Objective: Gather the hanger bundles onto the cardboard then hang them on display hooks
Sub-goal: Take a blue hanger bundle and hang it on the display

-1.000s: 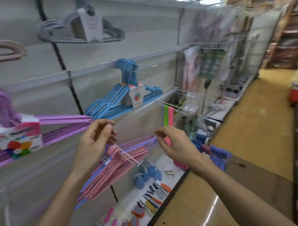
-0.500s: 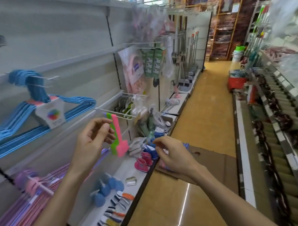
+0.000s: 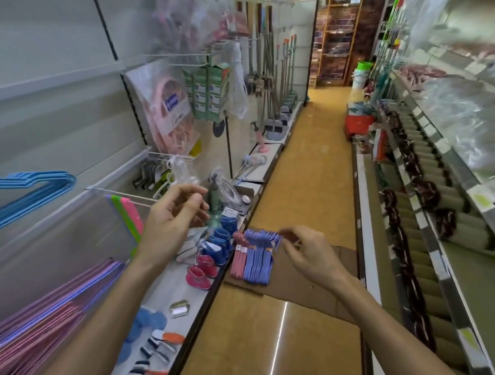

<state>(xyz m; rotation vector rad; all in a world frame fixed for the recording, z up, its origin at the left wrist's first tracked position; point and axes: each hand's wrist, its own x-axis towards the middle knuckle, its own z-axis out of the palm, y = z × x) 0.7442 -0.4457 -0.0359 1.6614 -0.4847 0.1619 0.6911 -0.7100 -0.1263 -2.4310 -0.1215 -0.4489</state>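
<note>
Hanger bundles [image 3: 254,258] on cardboard [image 3: 307,286] between hands.

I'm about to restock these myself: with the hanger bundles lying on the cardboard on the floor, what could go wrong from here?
The hanger bundles lie in the aisle at the cardboard's edge, beside the shelf base, so stepping on them seems possible. Both hands, left hand and right hand, are empty and raised; reaching down could brush the small shoes off the shelf.

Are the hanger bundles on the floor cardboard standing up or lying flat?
Lying flat. The pink and purple hanger bundles rest side by side on the cardboard, hooks pointing away down the aisle.
</note>
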